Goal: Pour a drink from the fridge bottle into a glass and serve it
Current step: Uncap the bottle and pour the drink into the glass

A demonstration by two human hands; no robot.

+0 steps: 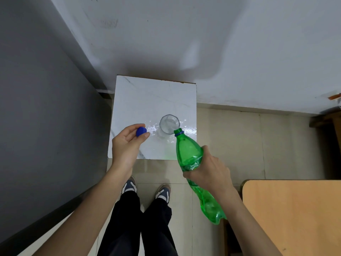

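A clear glass (pixel 169 124) stands on a small white marble-patterned table (pixel 140 100), near its right front part. My right hand (pixel 208 169) grips a green Sprite bottle (pixel 190 154) around its label. The bottle is tilted with its open mouth at the glass's rim. My left hand (pixel 127 145) hovers over the table's front left, pinching the blue bottle cap (pixel 141 131) between thumb and fingers, left of the glass.
Shiny wet-looking patches (pixel 188 130) lie on the table around the glass. A wooden tabletop (pixel 295 215) is at the lower right. A grey wall (pixel 36 108) runs along the left, a white wall (pixel 203 43) behind. My legs and shoes (pixel 147 191) stand on the tiled floor.
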